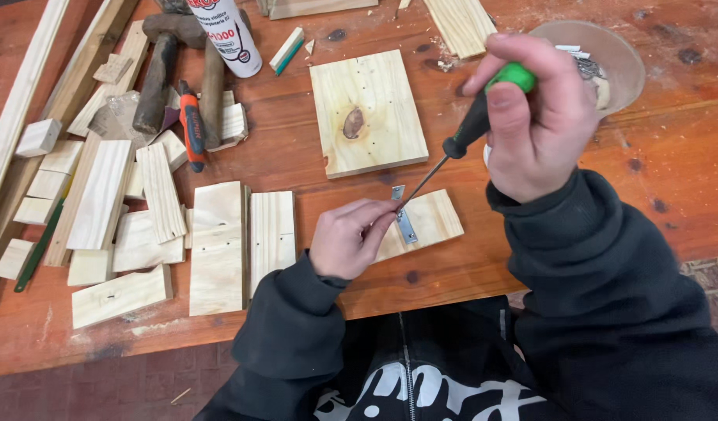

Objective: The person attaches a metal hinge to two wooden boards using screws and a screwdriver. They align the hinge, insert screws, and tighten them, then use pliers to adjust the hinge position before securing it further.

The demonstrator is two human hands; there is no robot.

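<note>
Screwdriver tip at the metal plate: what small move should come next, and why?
Probably press down and turn the screwdriver. The right hand grips its handle, the tip meets the metal plate on the small wood piece, and the left hand steadies it.

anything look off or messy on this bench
Nothing looks damaged or spilled. The hinge lies skewed across the small board under the screwdriver. Wood offcuts lie scattered at the left, and sawdust dusts the table near the top.
</note>
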